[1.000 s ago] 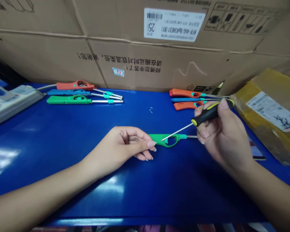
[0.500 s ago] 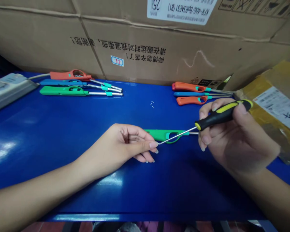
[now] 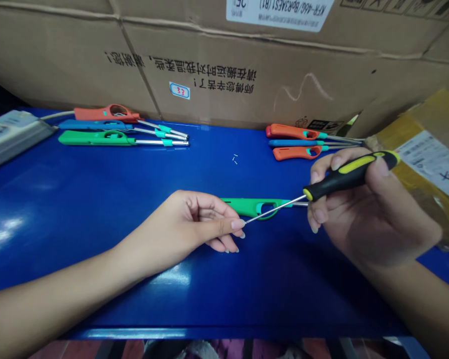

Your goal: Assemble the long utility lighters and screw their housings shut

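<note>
My left hand (image 3: 183, 224) pinches the butt end of a green utility lighter (image 3: 249, 207), which lies nearly level just above the blue table top. My right hand (image 3: 370, 214) grips a black-and-yellow screwdriver (image 3: 346, 174) by its handle. Its thin steel shaft (image 3: 275, 209) crosses over the lighter's body, and the tip stops beside my left thumb tip. The lighter's metal nozzle runs right and disappears behind my right fingers.
Three lighters (image 3: 97, 132) lie at the back left, and three more (image 3: 299, 142) at the back right. A power strip (image 3: 18, 134) sits at the far left. A large cardboard box (image 3: 209, 60) stands behind the blue table (image 3: 78, 249), with a yellow-taped parcel (image 3: 430, 164) at right.
The view has tilted, shifting the table's contents upward. The screwdriver tip has moved left along the lighter toward my left thumb, and my right hand has moved slightly right.
</note>
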`<state>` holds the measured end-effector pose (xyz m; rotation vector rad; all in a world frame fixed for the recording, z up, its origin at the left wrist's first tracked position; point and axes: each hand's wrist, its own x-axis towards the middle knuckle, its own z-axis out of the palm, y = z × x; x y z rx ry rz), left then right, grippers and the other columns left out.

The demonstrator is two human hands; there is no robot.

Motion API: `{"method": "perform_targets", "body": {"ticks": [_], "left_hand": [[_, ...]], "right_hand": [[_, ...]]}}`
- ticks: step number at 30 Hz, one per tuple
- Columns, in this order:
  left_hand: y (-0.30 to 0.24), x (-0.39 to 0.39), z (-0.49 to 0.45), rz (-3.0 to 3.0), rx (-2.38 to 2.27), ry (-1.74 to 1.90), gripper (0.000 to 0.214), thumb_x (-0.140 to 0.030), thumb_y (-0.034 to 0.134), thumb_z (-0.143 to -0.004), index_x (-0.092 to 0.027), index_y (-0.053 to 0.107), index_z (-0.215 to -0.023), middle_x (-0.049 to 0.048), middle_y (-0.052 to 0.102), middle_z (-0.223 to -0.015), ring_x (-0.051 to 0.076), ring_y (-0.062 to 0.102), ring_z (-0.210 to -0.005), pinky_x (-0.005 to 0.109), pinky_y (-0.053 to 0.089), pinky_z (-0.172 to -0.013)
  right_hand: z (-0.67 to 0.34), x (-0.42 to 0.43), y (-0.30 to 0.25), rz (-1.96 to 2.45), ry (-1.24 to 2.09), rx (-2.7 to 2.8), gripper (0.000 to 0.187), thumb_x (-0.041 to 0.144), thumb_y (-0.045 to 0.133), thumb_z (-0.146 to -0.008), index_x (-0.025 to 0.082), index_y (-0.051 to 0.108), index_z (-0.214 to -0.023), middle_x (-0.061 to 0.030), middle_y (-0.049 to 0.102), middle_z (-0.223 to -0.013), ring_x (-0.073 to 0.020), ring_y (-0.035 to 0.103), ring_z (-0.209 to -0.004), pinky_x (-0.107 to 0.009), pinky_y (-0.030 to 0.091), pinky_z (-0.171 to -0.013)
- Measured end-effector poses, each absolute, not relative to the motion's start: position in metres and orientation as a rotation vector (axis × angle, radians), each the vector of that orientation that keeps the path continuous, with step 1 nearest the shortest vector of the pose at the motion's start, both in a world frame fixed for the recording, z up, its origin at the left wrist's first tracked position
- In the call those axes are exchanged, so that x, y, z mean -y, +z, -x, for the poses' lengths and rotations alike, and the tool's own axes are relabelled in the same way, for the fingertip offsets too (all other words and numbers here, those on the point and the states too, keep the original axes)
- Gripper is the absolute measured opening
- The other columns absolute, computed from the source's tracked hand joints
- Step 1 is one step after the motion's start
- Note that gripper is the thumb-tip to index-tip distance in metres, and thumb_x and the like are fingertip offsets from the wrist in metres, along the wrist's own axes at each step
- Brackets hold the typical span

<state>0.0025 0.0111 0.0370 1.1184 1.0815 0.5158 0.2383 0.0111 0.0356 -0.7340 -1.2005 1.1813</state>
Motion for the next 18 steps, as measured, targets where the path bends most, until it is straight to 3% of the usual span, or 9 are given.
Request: {"method": "perform_targets", "body": {"ticks": [7,18], "left_hand": [[0.0364,-0.0114,-0.0022,-1.013,-1.021,0.531,0.008,-0.017,0.077,-0.084,-0.013,0.076,-0.078,0.0016,0.077,-0.07,0.007,0.07,-0.056,0.008,0.056,-0.055],[0.0331,-0.0117,-0.0013,-1.016,-0.992,0.519,0.009,-0.016,0.075,-0.086,-0.012,0.077,-0.079,0.0017,0.077,-0.068,0.007,0.071,-0.057,0.007,0.057,-0.055]], "right_hand": [[-0.2397,-0.0109,0.0376,0.73,1.158,1.203,0.02,0.032,0.054,-0.094,0.016,0.066,-0.091,-0.005,0.063,-0.085,-0.0149,0.061,-0.04,-0.03,0.049,-0.03],[-0.245,-0.0114,0.0366,0.71,1.217,1.227,0.019,0.03,0.053,-0.094,0.017,0.066,-0.096,-0.0048,0.063,-0.087,-0.0157,0.064,-0.043,-0.03,0.052,-0.034]]}}
